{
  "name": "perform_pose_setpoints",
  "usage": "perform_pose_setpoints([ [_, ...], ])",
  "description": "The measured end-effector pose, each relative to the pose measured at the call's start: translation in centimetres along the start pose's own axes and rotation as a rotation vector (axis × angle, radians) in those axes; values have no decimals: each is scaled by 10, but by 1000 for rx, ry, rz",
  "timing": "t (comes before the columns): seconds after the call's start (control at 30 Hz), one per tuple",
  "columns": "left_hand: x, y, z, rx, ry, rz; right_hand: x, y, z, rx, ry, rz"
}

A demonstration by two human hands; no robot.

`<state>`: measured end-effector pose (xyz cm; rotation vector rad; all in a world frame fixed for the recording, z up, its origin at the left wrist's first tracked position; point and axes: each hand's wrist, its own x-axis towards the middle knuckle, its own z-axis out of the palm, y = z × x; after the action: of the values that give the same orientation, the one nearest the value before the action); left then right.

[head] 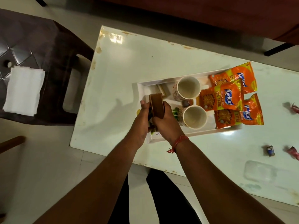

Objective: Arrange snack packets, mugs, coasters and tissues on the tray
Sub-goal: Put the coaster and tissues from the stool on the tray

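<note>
A white tray (186, 135) lies on a white table. In it stand two floral mugs, one further away (187, 88) and one nearer (195, 117), and three orange snack packets (226, 97) lie at its right end. A small coaster (162, 90) lies at the tray's far left. Over the tray's left end, my left hand (142, 120) and my right hand (165, 122) together grip a brown coaster holder (43, 107) held upright. A stack of white tissues (24, 89) rests on a dark plastic chair at the left.
The dark plastic chair (40, 46) stands left of the table. Small wrapped candies (268, 150) lie on the table's right side, with a clear plastic lid (258, 172) near its front edge. A dark sofa runs along the top.
</note>
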<state>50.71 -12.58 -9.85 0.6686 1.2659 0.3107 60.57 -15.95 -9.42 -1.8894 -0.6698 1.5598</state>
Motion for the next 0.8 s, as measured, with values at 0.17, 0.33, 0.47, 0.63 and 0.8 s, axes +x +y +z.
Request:
perform_pose_setpoints([
  [0.17,-1,-1,-2,20,0,15,1,2,2,-13,33,-20],
  [0.33,-12,4,-20,52,56,61,-17,-3,10,-184,214,-89],
  [0.47,-26,14,-57,12,86,72,-35,-15,37,-347,284,-238],
  [0.63,-45,34,-122,-15,156,77,-35,-40,100,-407,167,-315],
  [0.8,-65,61,-209,5,375,220,-15,-77,178,-349,13,-250],
])
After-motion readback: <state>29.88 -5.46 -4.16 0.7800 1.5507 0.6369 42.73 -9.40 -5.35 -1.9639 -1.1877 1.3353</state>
